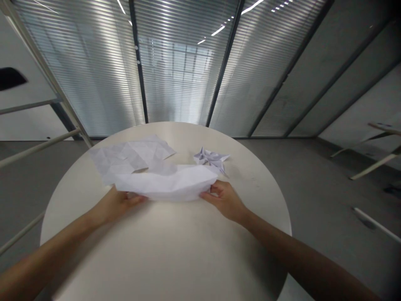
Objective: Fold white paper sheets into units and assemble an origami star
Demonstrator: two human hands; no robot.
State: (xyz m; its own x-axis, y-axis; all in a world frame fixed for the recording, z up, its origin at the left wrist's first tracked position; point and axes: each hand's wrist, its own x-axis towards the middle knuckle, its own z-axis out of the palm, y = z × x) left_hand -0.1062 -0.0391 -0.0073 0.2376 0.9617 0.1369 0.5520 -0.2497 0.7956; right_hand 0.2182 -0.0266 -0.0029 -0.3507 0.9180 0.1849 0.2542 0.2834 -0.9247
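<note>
A creased white sheet of paper (169,184) lies folded over on the round white table (163,251), held at both ends. My left hand (117,202) grips its left end with the fingers tucked under the sheet. At the right end, my right hand (224,198) pinches the paper between thumb and curled fingers. The sheet bulges upward between the two hands.
A second crumpled, unfolded sheet (131,156) lies behind on the left. A small folded paper star shape (211,159) sits behind my right hand. Glass walls with blinds stand beyond the table; metal rails run at left and right.
</note>
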